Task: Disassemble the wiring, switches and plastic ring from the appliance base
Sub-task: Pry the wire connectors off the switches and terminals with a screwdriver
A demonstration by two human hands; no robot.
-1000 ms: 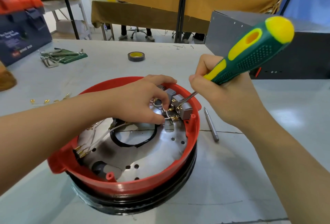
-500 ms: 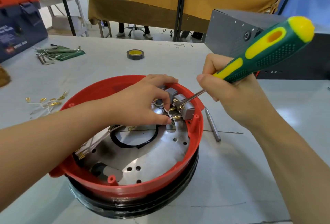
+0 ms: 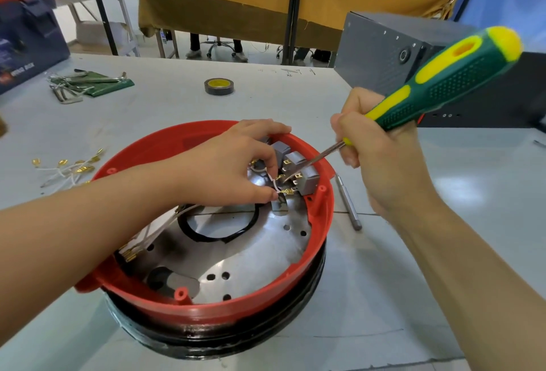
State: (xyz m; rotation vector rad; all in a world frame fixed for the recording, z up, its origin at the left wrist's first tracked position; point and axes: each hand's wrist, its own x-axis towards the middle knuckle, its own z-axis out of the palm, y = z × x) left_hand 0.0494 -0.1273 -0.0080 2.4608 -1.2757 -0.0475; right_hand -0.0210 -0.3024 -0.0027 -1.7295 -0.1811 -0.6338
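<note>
The appliance base (image 3: 260,308) is a red plastic ring over a black rim, with a metal plate (image 3: 251,255) inside. Grey switches (image 3: 298,169) sit against the far inner wall. My left hand (image 3: 233,166) reaches into the ring and pinches a white wire (image 3: 275,186) with a brass terminal next to the switches. My right hand (image 3: 381,155) grips a green and yellow screwdriver (image 3: 449,78), its tip down among the switch terminals. A black cable loop (image 3: 218,230) and more white wires (image 3: 156,233) lie on the plate.
Loose wires with brass terminals (image 3: 71,168) lie on the table to the left. A metal bit (image 3: 350,205) lies right of the base. A tape roll (image 3: 219,86), hex keys on a green pouch (image 3: 88,84), a toolbox (image 3: 23,30) and a grey box (image 3: 413,57) stand farther back.
My left hand has drawn the wire's brass terminal a little away from the switches. The screwdriver tip stays at the terminals; its handle has tilted slightly right.
</note>
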